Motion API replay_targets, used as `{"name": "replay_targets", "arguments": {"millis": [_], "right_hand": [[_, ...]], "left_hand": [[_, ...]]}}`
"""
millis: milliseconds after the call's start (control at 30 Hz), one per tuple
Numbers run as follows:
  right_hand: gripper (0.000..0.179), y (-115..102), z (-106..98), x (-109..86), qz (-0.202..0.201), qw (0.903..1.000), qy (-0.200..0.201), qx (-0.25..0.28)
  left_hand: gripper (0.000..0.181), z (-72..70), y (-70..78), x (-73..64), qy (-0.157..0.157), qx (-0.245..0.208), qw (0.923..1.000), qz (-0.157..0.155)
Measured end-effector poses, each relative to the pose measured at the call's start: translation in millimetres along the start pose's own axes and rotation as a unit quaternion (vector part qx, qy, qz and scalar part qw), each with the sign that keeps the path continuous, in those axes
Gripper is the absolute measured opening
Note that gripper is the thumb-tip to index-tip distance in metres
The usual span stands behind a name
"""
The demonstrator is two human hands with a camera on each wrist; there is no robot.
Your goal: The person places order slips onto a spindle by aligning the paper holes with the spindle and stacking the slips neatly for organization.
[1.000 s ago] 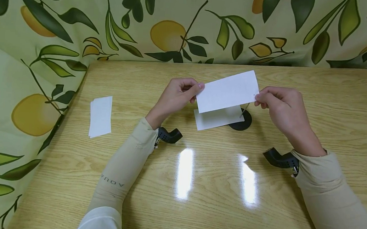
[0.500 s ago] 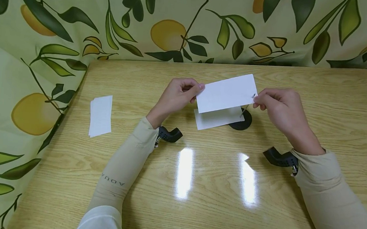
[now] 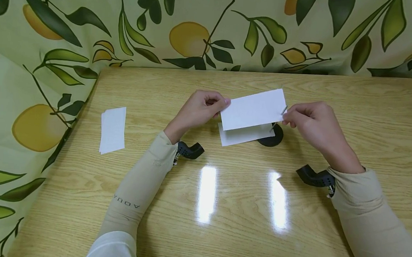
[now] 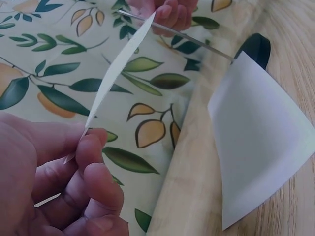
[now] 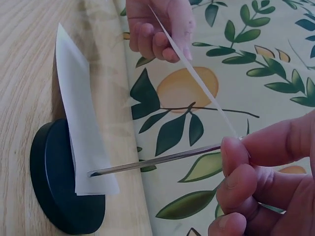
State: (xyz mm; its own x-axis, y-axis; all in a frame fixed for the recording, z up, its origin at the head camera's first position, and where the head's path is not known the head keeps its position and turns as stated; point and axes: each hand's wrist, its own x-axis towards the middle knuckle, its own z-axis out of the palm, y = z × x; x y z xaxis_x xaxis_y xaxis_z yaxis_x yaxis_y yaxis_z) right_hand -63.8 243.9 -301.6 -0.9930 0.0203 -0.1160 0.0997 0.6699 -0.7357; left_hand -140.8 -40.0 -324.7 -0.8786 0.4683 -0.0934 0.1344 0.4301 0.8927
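Both hands hold a white paper slip (image 3: 254, 110) between them over a receipt spike. My left hand (image 3: 201, 111) pinches its left end between thumb and fingers. At the opposite end, my right hand (image 3: 312, 122) pinches the slip's edge beside the metal spike (image 5: 157, 160), whose tip sticks up through the paper. The spike rises from a round black base (image 3: 276, 138) on the table. Below, another white slip (image 3: 246, 137) lies pierced on the same spike, partly over the base; in the right wrist view its end looks layered.
A small stack of white slips (image 3: 113, 130) lies on the wooden table (image 3: 170, 229) at the left. A curtain (image 3: 141, 24) printed with fruit and leaves hangs behind the table's back edge and along the left side. Black wrist cameras (image 3: 315, 178) sit on both forearms.
The held slip has come down a little along the spike, and more of the tip now shows above its right end. The right hand has lowered slightly with it; the lower slip stays put.
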Motion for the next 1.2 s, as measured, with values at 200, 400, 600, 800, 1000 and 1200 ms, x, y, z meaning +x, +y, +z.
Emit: {"name": "replay_targets", "arguments": {"millis": [200,400,600,800,1000,1200], "right_hand": [[0.035,6.4,2.1,4.8,0.005,0.9994,-0.032,-0.014],[0.037,10.6,5.0,9.2,0.014,0.9967,-0.071,-0.037],[0.034,14.2,8.0,12.8,0.005,0.9936,-0.093,-0.065],[0.033,19.7,12.4,16.7,0.008,0.9898,-0.124,-0.069],[0.033,24.1,15.8,19.4,0.007,0.9870,-0.145,-0.070],[0.033,24.6,19.1,20.5,0.009,0.9844,-0.158,-0.077]], "left_hand": [[0.029,-0.7,-2.3,1.1,-0.020,0.024,0.9995,-0.005],[0.026,-0.9,-4.1,1.4,-0.035,0.051,0.9980,-0.011],[0.029,-0.5,-8.4,1.7,-0.049,0.081,0.9955,0.003],[0.027,0.3,-12.7,2.2,-0.067,0.112,0.9914,-0.005],[0.025,1.5,-16.3,3.9,-0.076,0.126,0.9891,-0.002],[0.025,3.9,-19.6,5.4,-0.078,0.149,0.9858,0.005]]}}
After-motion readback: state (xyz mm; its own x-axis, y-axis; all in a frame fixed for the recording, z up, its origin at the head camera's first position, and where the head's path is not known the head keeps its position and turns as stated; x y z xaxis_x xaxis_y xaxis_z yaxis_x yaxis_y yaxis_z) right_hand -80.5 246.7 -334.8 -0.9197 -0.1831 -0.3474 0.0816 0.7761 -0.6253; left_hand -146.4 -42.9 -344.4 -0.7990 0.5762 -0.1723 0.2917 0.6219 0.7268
